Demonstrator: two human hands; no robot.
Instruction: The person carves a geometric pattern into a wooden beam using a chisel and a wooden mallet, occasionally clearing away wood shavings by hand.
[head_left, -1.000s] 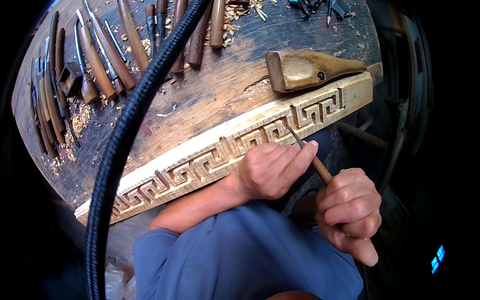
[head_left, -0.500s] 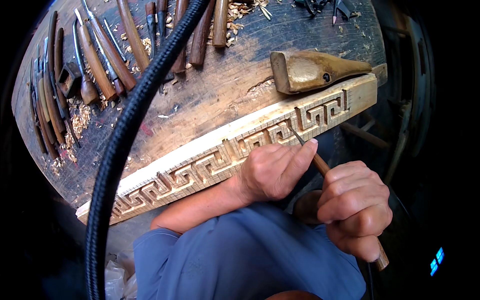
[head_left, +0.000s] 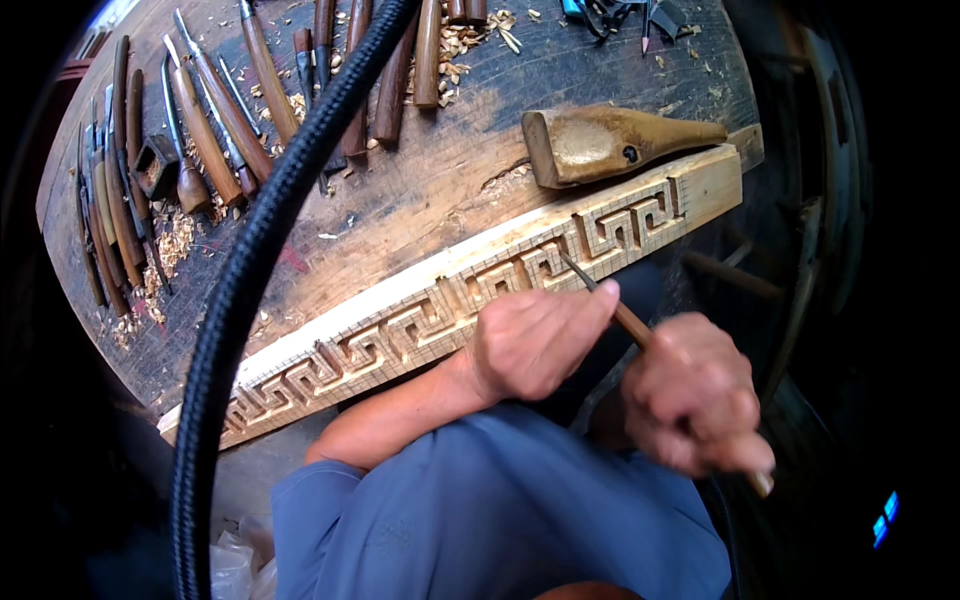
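Observation:
A pale wooden beam (head_left: 700, 195) lies slantwise along the near edge of the bench, its face cut with a grooved, meandering key pattern over pencilled grid lines. My right hand (head_left: 695, 395), smeared by motion, is wrapped round the wooden handle of a carving chisel (head_left: 632, 325). The handle's butt end shows below that hand. The thin metal blade slants up to the left, its tip at a groove right of the beam's middle. My left hand (head_left: 540, 340) rests against the beam's near side, thumb along the chisel's shaft; its other fingertips are hidden.
A wooden mallet (head_left: 590, 145) lies just behind the beam. Several wood-handled carving tools (head_left: 215, 150) and shavings (head_left: 175, 245) cover the bench's far left. A thick black braided cable (head_left: 255, 250) crosses the view. Dark small items (head_left: 665, 18) lie at the far edge.
The whole view has shifted slightly. My right hand and the chisel's butt end have moved up a little; the tip stays at about the same groove. My left hand keeps its place on the beam.

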